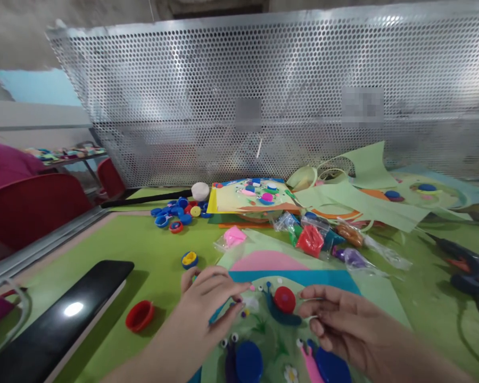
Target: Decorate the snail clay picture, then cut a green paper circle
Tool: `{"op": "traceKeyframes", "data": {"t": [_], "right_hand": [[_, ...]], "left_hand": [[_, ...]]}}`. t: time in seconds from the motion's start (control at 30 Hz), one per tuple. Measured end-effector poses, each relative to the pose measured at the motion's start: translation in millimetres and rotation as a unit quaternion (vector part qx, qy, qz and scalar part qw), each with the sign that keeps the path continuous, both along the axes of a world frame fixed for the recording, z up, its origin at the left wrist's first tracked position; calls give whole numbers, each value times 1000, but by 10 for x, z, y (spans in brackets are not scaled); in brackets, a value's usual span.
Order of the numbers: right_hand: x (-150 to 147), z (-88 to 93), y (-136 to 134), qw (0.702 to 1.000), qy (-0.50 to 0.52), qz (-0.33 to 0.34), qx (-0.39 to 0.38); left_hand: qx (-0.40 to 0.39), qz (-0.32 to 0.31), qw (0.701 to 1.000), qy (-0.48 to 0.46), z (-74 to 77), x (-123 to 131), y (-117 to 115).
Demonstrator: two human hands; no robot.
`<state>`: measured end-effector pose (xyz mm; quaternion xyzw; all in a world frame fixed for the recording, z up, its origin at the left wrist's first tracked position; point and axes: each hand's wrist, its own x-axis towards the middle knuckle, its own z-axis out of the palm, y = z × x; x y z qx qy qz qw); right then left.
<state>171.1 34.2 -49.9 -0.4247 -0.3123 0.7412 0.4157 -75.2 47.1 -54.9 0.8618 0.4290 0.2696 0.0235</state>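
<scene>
My left hand (pixel 209 298) hovers over the left part of a craft picture (pixel 269 332), thumb and index finger apart. A tiny pink bit (pixel 252 287) shows at its index fingertip; whether it sticks to the finger is unclear. My right hand (pixel 343 319) is at the picture's right side, fingers curled towards the thumb; anything pinched there is hidden. Beside its fingertips lies a teal clay snail (pixel 281 314) with a red bottle cap (pixel 285 300) as shell. Lower down are a purple snail (pixel 231 361) and a pink snail (pixel 309 361), both with blue caps.
Blue and red caps (pixel 179 210) lie piled at back left, a red cap (pixel 140 316) nearer. Bagged clay (pixel 311 240), pink clay (pixel 234 236) and green paper sheets (pixel 367 199) lie behind. A black device (pixel 64 314) is left, a glue gun (pixel 469 266) right. Perforated metal (pixel 207 106) stands behind.
</scene>
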Motion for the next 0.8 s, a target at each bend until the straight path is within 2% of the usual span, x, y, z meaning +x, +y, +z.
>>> {"op": "traceKeyframes", "data": {"t": [0.13,0.43,0.63,0.8], "right_hand": [[-25,41,-34,996,40,9,-85],[21,14,-51,995,32,4,-98],[20,65,-39,993,36,29,-107],[63,-22,-29,988,61,86,-109]], "left_hand": [[2,-6,1000,22,47,7,-15],[10,0,997,-72,22,-46,-11],[-4,-3,999,-39,-4,-43,3],[3,-24,1000,-18,44,-34,47]]}}
